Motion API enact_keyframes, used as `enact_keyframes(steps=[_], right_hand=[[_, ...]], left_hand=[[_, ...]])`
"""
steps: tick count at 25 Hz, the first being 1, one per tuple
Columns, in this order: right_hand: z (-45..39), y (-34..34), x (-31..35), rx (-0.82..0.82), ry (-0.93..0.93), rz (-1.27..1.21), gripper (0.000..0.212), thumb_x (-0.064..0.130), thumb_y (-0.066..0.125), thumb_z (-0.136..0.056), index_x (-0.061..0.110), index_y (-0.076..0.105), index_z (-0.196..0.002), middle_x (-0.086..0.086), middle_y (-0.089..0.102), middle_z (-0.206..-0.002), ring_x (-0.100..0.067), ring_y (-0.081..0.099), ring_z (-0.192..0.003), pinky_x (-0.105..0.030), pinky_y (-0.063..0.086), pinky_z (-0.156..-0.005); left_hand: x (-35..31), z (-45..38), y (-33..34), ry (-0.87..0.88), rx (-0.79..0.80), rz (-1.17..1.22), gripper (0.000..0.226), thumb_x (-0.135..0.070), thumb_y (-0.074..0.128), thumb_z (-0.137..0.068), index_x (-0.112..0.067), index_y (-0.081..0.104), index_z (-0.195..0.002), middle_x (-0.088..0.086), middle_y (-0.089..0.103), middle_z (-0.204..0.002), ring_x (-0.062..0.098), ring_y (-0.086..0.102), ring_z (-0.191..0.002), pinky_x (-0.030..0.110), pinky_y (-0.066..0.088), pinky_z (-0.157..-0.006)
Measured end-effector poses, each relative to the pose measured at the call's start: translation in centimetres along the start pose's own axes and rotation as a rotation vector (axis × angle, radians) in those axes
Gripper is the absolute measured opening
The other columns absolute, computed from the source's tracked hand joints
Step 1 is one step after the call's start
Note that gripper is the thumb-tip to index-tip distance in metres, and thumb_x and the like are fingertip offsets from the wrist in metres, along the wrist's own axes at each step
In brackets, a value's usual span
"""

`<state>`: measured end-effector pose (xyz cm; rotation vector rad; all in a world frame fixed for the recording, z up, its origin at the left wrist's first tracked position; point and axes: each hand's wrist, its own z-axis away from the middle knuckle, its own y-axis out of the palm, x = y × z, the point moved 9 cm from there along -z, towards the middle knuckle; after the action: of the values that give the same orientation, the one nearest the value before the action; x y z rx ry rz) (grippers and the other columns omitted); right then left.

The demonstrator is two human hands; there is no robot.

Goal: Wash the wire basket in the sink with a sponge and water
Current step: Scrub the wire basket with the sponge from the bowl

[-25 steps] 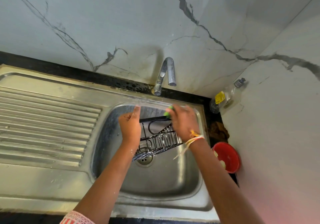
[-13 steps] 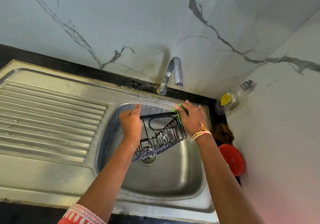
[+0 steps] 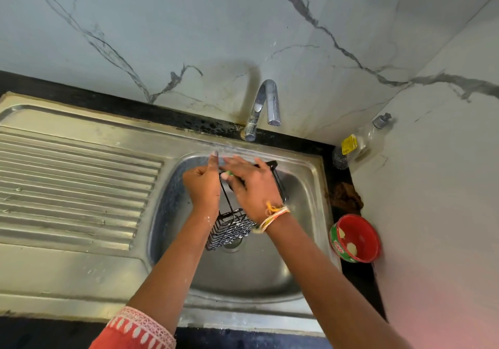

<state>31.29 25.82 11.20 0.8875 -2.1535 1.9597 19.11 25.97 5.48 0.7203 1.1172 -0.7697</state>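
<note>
- My left hand grips the wire basket over the sink; hold it firm.
- My right hand presses the sponge along the top rim; short strokes suit the wires.

Soft even light; tap shadow on wall; steel glare; right hand motion-blurred; wide-angle bending at edges.

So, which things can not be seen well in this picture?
- Sponge, head view: only a green edge shows; the right hand covers the rest.
- Wire basket, head view: its middle hides behind both hands.
- Drain: mostly under the basket.
- Bottle label: too small to read.
- Tap: whether water runs is unclear.
</note>
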Motion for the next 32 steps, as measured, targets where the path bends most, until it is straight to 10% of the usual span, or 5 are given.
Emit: enact_keyframes(steps=[6,11,16,28,32], right_hand=[[-0.5,-3.1,-7.5,-0.102,0.427,-0.016,0.029,0.036,0.054,-0.095,0.03,0.064,-0.121,-0.005,0.066,-0.122,-0.026,0.062,-0.108,-0.046,0.048,-0.098],[0.0,0.0,1.9,-0.043,-0.005,0.063,0.027,0.019,0.054,-0.094,0.024,0.066,-0.118,-0.004,0.07,-0.114,-0.027,0.063,-0.105,-0.043,0.055,-0.087],[-0.2,-3.3,-10.3,-0.107,0.485,-0.037,0.024,0.03,0.051,-0.097,0.025,0.07,-0.11,-0.005,0.071,-0.085,-0.022,0.064,-0.077,-0.031,0.052,-0.073],[3.9,0.1,0.9,-0.315,-0.242,0.083,0.029,0.015,0.051,-0.091,0.014,0.068,-0.115,-0.003,0.068,-0.119,-0.017,0.061,-0.116,-0.035,0.046,-0.101],[2.1,-2.9,-4.6,-0.385,0.115,-0.231,0.025,0.01,0.056,-0.094,0.014,0.067,-0.117,-0.001,0.072,-0.099,-0.009,0.068,-0.086,-0.021,0.054,-0.082]], left_hand=[[2.4,-0.4,-1.3,-0.198,-0.076,0.024,0.05,-0.028,0.067,-0.089,-0.018,0.032,-0.056,0.0,0.028,-0.054,0.014,0.022,-0.048,0.021,0.029,-0.041],[2.5,-0.3,-1.6,-0.187,-0.123,-0.021,0.042,-0.013,0.064,-0.09,-0.014,0.044,-0.054,0.0,0.038,-0.051,0.011,0.035,-0.045,0.025,0.033,-0.048],[1.7,-0.7,-2.6,-0.153,-0.118,-0.016,0.047,-0.012,0.063,-0.091,-0.015,0.035,-0.053,0.001,0.031,-0.052,0.014,0.025,-0.046,0.025,0.034,-0.051],[5.3,-2.5,-4.4,-0.358,-0.205,0.095,0.029,-0.022,0.07,-0.085,-0.014,0.05,-0.065,0.005,0.053,-0.068,0.019,0.049,-0.063,0.033,0.043,-0.06],[6.3,-3.2,-3.1,-0.354,-0.078,0.12,0.018,-0.015,0.066,-0.082,-0.013,0.056,-0.067,0.006,0.052,-0.064,0.019,0.044,-0.054,0.028,0.035,-0.053]])
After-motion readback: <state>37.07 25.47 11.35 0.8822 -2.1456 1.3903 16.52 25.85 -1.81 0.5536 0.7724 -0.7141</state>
